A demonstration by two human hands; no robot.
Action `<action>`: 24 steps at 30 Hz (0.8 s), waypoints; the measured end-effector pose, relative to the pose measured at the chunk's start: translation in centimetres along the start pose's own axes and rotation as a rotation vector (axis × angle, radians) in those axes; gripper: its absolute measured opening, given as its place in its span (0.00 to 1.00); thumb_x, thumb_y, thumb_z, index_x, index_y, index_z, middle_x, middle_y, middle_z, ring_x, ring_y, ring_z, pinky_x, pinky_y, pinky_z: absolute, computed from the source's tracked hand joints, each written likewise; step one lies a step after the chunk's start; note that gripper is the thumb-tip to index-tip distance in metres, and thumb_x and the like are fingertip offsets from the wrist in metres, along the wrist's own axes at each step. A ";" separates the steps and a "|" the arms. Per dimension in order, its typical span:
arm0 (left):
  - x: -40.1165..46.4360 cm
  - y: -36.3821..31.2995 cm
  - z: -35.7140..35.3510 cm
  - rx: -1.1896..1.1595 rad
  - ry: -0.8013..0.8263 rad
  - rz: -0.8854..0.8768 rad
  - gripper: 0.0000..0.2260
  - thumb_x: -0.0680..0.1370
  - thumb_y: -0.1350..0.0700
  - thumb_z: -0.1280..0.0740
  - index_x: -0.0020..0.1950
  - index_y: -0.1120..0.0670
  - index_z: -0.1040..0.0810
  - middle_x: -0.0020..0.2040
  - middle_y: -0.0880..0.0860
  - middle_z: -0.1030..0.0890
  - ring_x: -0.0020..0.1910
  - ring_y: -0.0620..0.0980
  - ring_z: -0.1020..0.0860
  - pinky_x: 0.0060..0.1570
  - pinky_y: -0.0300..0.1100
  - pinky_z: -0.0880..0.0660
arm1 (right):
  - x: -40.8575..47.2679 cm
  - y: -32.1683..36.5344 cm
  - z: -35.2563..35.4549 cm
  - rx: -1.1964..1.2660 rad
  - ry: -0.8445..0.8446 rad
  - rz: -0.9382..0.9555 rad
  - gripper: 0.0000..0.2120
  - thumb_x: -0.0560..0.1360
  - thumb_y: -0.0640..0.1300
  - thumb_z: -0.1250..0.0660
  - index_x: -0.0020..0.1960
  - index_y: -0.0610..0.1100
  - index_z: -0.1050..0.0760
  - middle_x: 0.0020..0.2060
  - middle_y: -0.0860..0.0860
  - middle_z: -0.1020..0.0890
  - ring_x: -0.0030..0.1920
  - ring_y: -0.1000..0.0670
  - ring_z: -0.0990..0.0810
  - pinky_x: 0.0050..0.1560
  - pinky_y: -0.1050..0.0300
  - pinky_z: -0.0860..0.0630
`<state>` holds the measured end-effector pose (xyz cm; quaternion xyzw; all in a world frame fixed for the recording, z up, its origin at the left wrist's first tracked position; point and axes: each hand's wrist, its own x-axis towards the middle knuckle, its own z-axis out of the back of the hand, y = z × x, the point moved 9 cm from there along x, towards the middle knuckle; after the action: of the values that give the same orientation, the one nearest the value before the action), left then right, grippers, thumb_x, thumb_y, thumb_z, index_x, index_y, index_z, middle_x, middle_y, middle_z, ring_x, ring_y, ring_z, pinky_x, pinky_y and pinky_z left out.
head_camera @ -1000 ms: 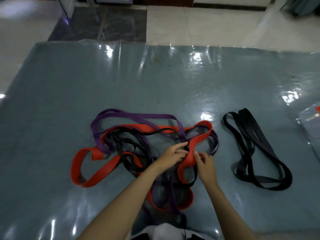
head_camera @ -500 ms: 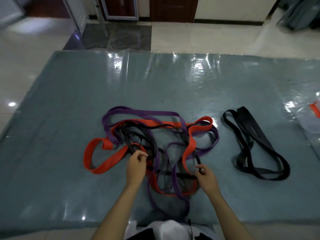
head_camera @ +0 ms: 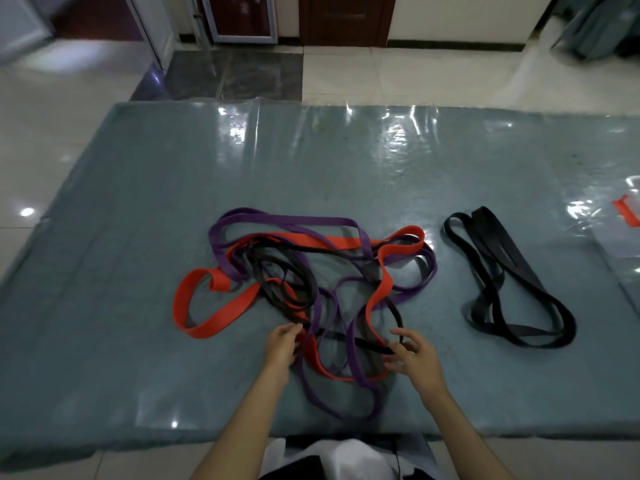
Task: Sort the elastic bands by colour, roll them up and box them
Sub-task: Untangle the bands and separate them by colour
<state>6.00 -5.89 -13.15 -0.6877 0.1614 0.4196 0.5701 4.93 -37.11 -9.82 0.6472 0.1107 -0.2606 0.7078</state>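
Both hands have drawn back toward the near edge of the tangle since half a second ago; the left hand [head_camera: 281,346], then up by the orange loop, now sits lower at the pile's near-left side, and the black strand between the hands now stretches out more nearly straight. Its fingers are curled at the edge of the heap where black and purple strands meet, and they seem to pinch a strand there, though which one cannot be told. The right hand [head_camera: 414,355] pinches a narrow black band [head_camera: 363,344] between thumb and fingertips, the other fingers loosely bent; that band runs leftward from the pinch across the near part of the pile.

The tangled heap lies in the middle of a grey-blue mat [head_camera: 121,271] under glossy clear film. In it, a wide orange band [head_camera: 214,320] loops out to the left and crosses to the far right, purple bands [head_camera: 294,221] arch along the far side and trail toward the person, and further black bands [head_camera: 287,282] coil at the centre. Well apart to the right, a separate bunch of black bands [head_camera: 512,282] lies alone on the mat. At the far right edge an orange scrap [head_camera: 627,213] shows beneath clear plastic. Beyond the mat is a pale tiled floor [head_camera: 398,77].
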 end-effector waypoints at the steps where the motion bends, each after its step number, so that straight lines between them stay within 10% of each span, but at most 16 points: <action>1: 0.1 0.0 -0.1 0.020 -0.016 -0.012 0.09 0.83 0.59 0.31 0.62 0.62 0.22 0.58 0.62 0.17 0.54 0.60 0.18 0.54 0.51 0.21 | -0.1 0.0 0.0 -0.021 0.009 0.004 0.08 0.81 0.31 0.32 0.58 0.40 0.19 0.38 0.40 0.19 0.40 0.43 0.14 0.40 0.53 0.15; 5: 0.4 -0.5 -0.5 0.071 -0.088 -0.047 0.14 0.81 0.59 0.28 0.61 0.69 0.19 0.59 0.67 0.16 0.61 0.65 0.18 0.66 0.60 0.23 | -0.2 0.2 0.0 -0.100 0.035 -0.004 0.08 0.81 0.32 0.32 0.56 0.42 0.17 0.34 0.47 0.24 0.37 0.49 0.18 0.40 0.54 0.16; 12: 0.2 -0.2 -0.3 0.070 -0.145 -0.057 0.13 0.82 0.59 0.31 0.59 0.70 0.19 0.55 0.65 0.16 0.54 0.62 0.18 0.60 0.56 0.22 | -1.1 -0.2 0.4 -0.284 0.055 0.036 0.08 0.81 0.35 0.31 0.58 0.44 0.18 0.32 0.48 0.22 0.29 0.51 0.25 0.29 0.62 0.28; 24: -1.4 0.4 2.4 0.005 -0.164 -0.115 0.05 0.85 0.58 0.37 0.51 0.55 0.32 0.50 0.61 0.21 0.46 0.58 0.22 0.46 0.53 0.23 | -1.9 -1.6 -0.4 -0.064 0.001 -0.168 0.06 0.83 0.36 0.34 0.58 0.35 0.22 0.41 0.36 0.20 0.38 0.41 0.18 0.35 0.52 0.18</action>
<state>3.92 -4.18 -12.38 -0.6576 0.0754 0.4409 0.6062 2.57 -36.32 -10.30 0.6127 0.1732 -0.3150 0.7038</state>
